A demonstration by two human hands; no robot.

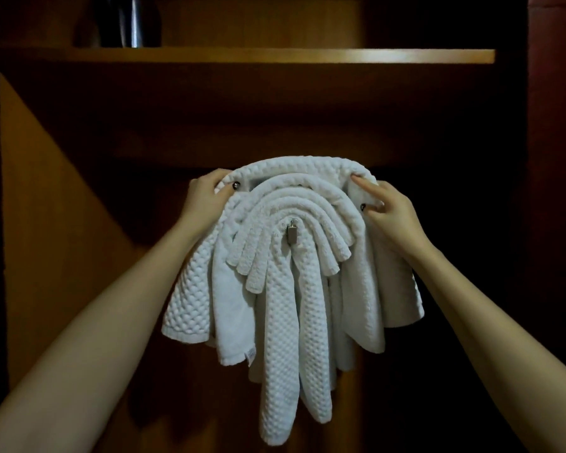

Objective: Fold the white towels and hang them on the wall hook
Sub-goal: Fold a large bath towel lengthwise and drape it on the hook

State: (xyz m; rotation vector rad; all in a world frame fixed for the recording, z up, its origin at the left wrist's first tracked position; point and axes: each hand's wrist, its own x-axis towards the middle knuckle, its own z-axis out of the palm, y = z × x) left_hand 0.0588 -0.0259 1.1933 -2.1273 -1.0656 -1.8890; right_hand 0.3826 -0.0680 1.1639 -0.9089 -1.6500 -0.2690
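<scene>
Thumb of the left hand (pixel 203 197) is laid on the front of the outermost towel (pixel 294 170) at its upper left edge, with the fingers curled behind, so the cloth is pinched there. At centre, the white towels (pixel 285 305) are draped in nested arches over the wall hook (pixel 291 235), whose metal end is seen poking out below the innermost fold. The tails hang down unevenly, the longest in the middle. On the right, the same outermost towel is held by the right hand (pixel 386 210): forefinger laid almost straight along the top fold, thumb tucked under, cloth nipped between. Step is judged as seating the outer towel over the stack. To be done well, both edges should be lowered evenly so the fold is centred over the hook. The layers beneath should not be dragged sideways, and release should be delayed until the weight is felt balanced, else a slide off one side is likely.
</scene>
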